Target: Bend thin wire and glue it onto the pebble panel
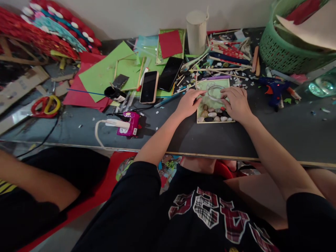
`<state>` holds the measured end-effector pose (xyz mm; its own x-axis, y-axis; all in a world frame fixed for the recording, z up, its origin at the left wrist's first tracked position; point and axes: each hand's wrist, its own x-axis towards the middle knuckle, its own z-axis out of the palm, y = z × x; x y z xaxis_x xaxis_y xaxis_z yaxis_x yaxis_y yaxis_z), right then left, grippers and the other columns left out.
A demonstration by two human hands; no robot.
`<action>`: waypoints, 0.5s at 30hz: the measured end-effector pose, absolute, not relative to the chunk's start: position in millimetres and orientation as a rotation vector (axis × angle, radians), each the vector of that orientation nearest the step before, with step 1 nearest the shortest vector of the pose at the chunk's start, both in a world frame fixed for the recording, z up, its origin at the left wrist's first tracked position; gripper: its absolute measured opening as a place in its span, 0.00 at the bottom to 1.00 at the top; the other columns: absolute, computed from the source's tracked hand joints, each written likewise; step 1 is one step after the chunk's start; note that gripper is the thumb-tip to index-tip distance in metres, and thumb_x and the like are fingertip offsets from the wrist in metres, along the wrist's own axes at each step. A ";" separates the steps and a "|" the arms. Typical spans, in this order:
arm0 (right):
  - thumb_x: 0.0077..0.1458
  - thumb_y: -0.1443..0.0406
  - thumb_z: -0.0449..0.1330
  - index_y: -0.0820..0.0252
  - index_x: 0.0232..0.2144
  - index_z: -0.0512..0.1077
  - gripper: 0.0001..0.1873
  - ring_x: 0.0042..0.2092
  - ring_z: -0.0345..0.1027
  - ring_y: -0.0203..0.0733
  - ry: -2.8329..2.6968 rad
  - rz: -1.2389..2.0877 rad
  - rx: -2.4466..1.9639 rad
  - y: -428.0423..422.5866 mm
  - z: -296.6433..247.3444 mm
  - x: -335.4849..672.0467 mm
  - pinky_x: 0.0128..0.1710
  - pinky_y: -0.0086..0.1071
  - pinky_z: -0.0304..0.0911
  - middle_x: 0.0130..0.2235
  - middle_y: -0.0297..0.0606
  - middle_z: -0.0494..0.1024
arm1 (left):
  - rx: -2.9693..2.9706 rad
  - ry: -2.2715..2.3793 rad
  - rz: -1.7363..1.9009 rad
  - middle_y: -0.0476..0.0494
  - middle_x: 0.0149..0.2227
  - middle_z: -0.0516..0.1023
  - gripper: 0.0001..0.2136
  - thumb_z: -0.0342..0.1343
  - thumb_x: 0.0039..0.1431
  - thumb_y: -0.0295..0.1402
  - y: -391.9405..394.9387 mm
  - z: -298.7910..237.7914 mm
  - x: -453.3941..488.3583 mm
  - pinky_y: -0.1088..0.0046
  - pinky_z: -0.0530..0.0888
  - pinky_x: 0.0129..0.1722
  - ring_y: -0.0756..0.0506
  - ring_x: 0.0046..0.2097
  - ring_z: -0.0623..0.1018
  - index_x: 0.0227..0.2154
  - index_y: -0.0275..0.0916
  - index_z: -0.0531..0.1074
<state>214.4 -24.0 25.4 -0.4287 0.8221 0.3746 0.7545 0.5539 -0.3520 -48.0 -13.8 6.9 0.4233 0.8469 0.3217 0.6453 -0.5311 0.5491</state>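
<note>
A shallow frame (216,122) with a pale green backing lies flat on the table in front of me. Several smooth pebbles (210,114) fill its lower part. Over its upper part is a thin, pale, clear-looking ring (208,93); its material is not plain. My right hand (236,101) has its thumb and fingertips closed on the ring's right side. On the other side, my left hand (189,102) hovers over the frame's left edge, fingers stretched toward the ring and thumb apart, with nothing visible in it.
Two phones (149,87), a purple plug adapter (131,125) and red-yellow scissors (46,106) lie to the left. Sticks and paper scraps spread behind the frame, near a white cylinder (196,33). A blue glue gun (275,91) and green basket (278,45) stand right. Another person's arm (39,180) is at lower left.
</note>
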 end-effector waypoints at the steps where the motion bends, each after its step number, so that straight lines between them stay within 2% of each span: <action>1: 0.68 0.61 0.51 0.54 0.42 0.73 0.11 0.61 0.71 0.59 -2.257 0.198 -1.257 -23.5 23.3 212.9 0.63 0.57 0.58 0.53 0.48 0.82 | 2.361 1.261 0.837 0.37 0.57 0.81 0.19 0.50 0.72 0.30 -13.8 5.8 -47.9 0.56 0.73 0.62 0.39 0.60 0.78 0.62 0.41 0.71; 6: 0.67 0.62 0.51 0.54 0.44 0.70 0.09 0.49 0.77 0.54 -2.209 0.394 -1.183 -23.5 16.0 202.8 0.60 0.54 0.62 0.44 0.46 0.86 | 2.397 1.129 0.938 0.36 0.66 0.75 0.24 0.47 0.74 0.38 -9.9 -3.8 -48.3 0.52 0.71 0.66 0.38 0.65 0.74 0.70 0.44 0.62; 10: 0.68 0.64 0.51 0.56 0.51 0.71 0.14 0.51 0.79 0.54 -2.196 0.496 -1.111 -26.5 19.3 199.5 0.60 0.55 0.63 0.41 0.46 0.87 | 2.415 1.051 0.971 0.36 0.68 0.72 0.25 0.43 0.76 0.43 -8.3 -8.2 -47.9 0.51 0.69 0.67 0.38 0.68 0.73 0.71 0.46 0.61; 15: 0.66 0.63 0.53 0.60 0.61 0.71 0.23 0.49 0.82 0.52 -2.164 0.751 -1.049 -28.3 25.6 197.6 0.51 0.44 0.74 0.45 0.47 0.86 | 2.398 1.053 1.045 0.34 0.67 0.73 0.28 0.39 0.75 0.53 -13.3 -4.9 -43.2 0.53 0.72 0.65 0.38 0.66 0.74 0.70 0.45 0.61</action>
